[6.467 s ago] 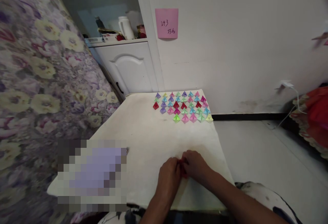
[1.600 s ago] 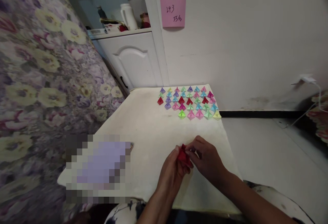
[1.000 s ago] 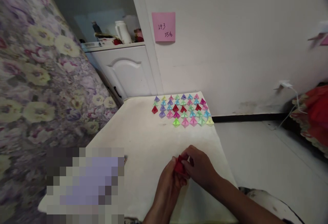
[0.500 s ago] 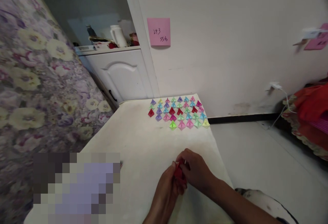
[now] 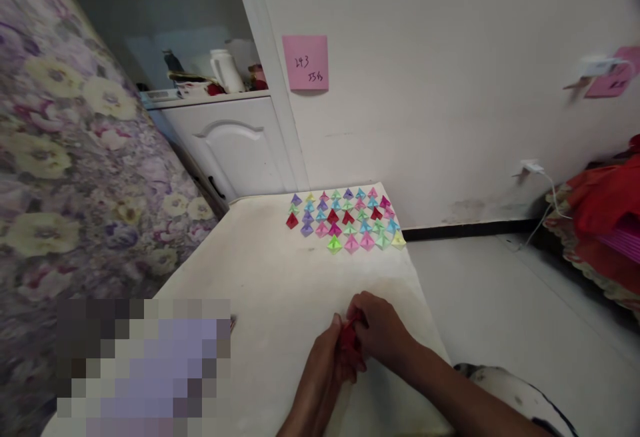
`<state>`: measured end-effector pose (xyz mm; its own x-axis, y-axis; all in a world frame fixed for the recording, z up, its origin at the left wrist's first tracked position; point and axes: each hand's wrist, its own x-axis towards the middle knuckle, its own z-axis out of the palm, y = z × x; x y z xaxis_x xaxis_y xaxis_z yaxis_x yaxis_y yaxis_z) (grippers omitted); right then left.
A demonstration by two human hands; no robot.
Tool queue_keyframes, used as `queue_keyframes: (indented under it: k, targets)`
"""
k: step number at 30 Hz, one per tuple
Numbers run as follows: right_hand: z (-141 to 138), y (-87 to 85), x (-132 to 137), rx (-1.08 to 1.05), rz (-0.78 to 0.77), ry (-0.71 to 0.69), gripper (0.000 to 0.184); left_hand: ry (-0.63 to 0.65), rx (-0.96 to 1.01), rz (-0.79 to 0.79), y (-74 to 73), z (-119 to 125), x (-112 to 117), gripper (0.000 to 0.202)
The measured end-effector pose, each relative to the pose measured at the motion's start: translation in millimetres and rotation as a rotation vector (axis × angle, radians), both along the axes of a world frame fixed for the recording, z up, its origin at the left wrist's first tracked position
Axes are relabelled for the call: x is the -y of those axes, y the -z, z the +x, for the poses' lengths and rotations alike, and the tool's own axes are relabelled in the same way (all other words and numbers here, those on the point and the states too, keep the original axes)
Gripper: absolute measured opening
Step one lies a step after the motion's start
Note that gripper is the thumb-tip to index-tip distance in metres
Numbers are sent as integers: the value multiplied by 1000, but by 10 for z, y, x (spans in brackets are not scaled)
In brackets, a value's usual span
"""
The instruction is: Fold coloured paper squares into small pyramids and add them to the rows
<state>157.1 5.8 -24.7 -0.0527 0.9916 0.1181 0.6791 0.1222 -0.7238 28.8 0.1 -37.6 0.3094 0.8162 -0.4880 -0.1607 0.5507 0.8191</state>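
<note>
A pale wall [image 5: 425, 97] fills the far side, and a floral curtain [image 5: 75, 157] in purple, cream and pink hangs down the left. Light floor [image 5: 465, 284] shows at right, beyond the edge of a cream-white surface [image 5: 260, 277] that meets the wall at its far end. Behind its far left corner is a white cabinet [image 5: 230, 147] with an arched door panel. Red fabric [image 5: 610, 190] with a frilled border lies at far right. A pixelated patch [image 5: 150, 370], mostly lilac and grey, covers the near left of the surface.

A white jug [image 5: 227, 70] stands on the shelf above the cabinet door. The person's left hand [image 5: 324, 352] grips a folded red piece [image 5: 350, 339] from the left and below, thumb up; the right hand [image 5: 379, 325] pinches its upper right edge with bent fingers, partly hiding it. Both hands are together over the near right part of the surface, the red piece between them.

A pink note [image 5: 305, 64] with handwriting sticks to the wall. Smallest are the many-coloured folded pieces [image 5: 352, 243], set in rows on the surface's far right; the nearest row begins with lime green at left and finishes with pale yellow.
</note>
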Motion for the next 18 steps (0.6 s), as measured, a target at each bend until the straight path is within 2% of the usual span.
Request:
queue_keyframes:
  k: [4,8,14,18]
  targets:
    - [129,62,-42,84,-66,48,21,31,-105,7,44,-40,-30,67]
    - [231,142,-57,116,-100,55,18,5,-178,71,96,-71,-41,59]
    - [371,139,-24,104,-136,-26,21,-15,-185,103,102,-80,-16,53]
    - [468,98,-25,61,-80,-95,36,-33,-182,132,100,-91,-11,50]
